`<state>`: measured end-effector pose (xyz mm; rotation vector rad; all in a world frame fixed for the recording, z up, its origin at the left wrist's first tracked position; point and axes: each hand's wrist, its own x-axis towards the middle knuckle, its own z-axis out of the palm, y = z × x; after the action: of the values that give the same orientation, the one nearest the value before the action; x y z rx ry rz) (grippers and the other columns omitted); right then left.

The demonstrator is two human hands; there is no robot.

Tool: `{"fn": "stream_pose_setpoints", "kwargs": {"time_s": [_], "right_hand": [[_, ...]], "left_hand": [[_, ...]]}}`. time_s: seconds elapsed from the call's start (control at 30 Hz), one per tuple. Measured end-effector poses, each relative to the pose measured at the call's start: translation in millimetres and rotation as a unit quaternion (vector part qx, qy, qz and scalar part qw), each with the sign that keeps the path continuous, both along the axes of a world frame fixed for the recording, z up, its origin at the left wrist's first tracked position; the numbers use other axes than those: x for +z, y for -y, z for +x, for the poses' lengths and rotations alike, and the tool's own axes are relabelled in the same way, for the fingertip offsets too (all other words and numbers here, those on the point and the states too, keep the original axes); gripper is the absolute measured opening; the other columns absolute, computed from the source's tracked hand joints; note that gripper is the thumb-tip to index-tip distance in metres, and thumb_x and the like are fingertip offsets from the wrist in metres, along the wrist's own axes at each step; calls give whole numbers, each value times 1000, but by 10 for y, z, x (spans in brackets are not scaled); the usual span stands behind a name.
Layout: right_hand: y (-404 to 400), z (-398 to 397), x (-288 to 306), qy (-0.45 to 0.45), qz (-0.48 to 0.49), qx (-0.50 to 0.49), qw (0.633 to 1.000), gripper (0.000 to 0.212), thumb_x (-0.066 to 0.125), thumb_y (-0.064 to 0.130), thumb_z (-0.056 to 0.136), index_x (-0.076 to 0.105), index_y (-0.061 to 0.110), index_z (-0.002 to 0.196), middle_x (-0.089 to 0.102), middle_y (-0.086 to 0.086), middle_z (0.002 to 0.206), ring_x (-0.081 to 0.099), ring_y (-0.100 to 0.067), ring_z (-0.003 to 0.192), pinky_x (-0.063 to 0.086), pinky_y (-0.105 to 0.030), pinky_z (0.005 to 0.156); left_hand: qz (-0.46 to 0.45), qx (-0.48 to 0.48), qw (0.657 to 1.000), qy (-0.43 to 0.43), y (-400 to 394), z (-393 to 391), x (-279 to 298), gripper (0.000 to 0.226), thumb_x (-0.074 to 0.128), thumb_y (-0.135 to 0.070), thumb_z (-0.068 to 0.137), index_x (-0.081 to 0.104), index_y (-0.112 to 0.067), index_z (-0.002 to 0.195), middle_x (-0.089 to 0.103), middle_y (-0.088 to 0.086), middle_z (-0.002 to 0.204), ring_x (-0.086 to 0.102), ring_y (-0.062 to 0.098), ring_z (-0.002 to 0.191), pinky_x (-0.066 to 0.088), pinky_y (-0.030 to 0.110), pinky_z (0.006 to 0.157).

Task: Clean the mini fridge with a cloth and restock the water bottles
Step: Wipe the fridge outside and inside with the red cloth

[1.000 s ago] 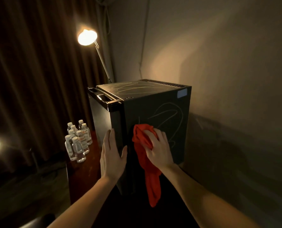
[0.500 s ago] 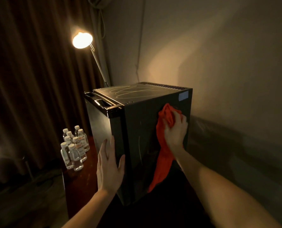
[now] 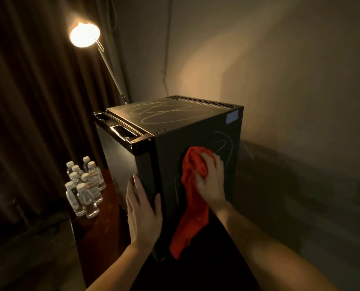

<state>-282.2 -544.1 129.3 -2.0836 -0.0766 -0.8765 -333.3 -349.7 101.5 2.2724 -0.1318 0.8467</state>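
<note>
A black mini fridge (image 3: pixel 198 131) stands on a dark wooden table, door shut, with pale scribble marks on its top and right side. My right hand (image 3: pixel 211 181) grips a bunched red cloth (image 3: pixel 193 198) and presses it against the fridge's right side; the cloth's tail hangs down. My left hand (image 3: pixel 142 211) lies flat with straight fingers on the fridge's front corner edge. Several clear water bottles (image 3: pixel 84 187) with white caps stand in a cluster on the table to the left of the fridge.
A lit lamp (image 3: pixel 84 35) on a slanted pole stands behind the fridge at the left. Dark curtains (image 3: pixel 27 101) hang on the left, a plain wall (image 3: pixel 279 59) is behind and to the right. The table edge (image 3: pixel 74 227) runs near the bottles.
My right hand swept the cloth up to the upper right of the fridge's side, then came back down toward its middle. The scribble marks there look fainter. My left hand stayed on the corner.
</note>
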Motion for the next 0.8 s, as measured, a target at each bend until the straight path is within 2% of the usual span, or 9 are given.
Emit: {"fn": "stream_pose_setpoints", "kwargs": {"time_s": [0.13,0.2,0.3,0.37,0.5,0.57,0.67,0.73,0.8], "right_hand": [[284,237,252,-3,97,-64,993,54,62,19,91,43,27,140,33,-4,146,33,-26,136,29,-43,114],[346,281,298,-2,108,-62,992,51,62,23,91,45,27,139,36,-4,144,35,-25,135,31,-45,114],[278,157,219,5,72,-24,997,46,65,25,89,48,29,133,37,-1,142,39,-21,131,36,-41,110],[232,66,118,-3,29,23,999,49,67,20,87,49,30,132,33,0,144,36,-20,132,33,-36,110],[490,162,176,30,-55,72,995,48,68,20,86,52,28,131,33,-2,144,33,-21,134,29,-39,111],[775,383,286,47,-65,32,996,45,66,21,87,52,26,130,36,-5,144,34,-23,134,29,-43,113],[1241,717,339,15,27,-67,997,42,61,29,86,50,27,127,41,-5,141,39,-27,131,33,-50,112],[1346,776,241,-21,65,-86,994,44,64,25,86,50,29,128,39,-5,142,39,-27,133,33,-48,112],[1231,737,102,-24,59,-79,995,44,66,19,85,53,25,126,38,-6,144,38,-27,134,31,-45,113]], "left_hand": [[14,16,1000,-10,-1,-41,30,82,53,-37,95,-2,-26,155,10,7,160,22,32,146,44,60,101],[11,36,999,-5,43,-60,46,81,52,-38,96,-2,-26,155,11,6,159,24,32,145,46,59,100],[-21,62,998,4,231,-71,66,83,54,-34,96,-2,-24,155,13,7,159,25,32,144,45,53,100],[-56,86,995,9,373,-45,90,85,57,-33,95,-1,-22,156,14,10,158,24,32,145,41,49,103],[-126,134,982,27,564,29,99,83,57,-42,93,6,-25,155,19,8,157,25,29,144,42,56,104],[-138,148,978,42,602,80,85,82,58,-44,91,9,-26,155,22,9,155,28,30,142,42,58,103],[-125,171,975,59,600,139,25,78,55,-39,94,10,-22,155,23,12,154,29,31,141,41,56,104],[-121,182,974,66,587,158,-20,75,53,-35,96,8,-24,156,24,12,154,29,31,141,39,55,107],[-123,191,971,78,585,167,-44,73,52,-30,98,7,-27,156,26,12,153,30,30,140,37,53,109]]}}
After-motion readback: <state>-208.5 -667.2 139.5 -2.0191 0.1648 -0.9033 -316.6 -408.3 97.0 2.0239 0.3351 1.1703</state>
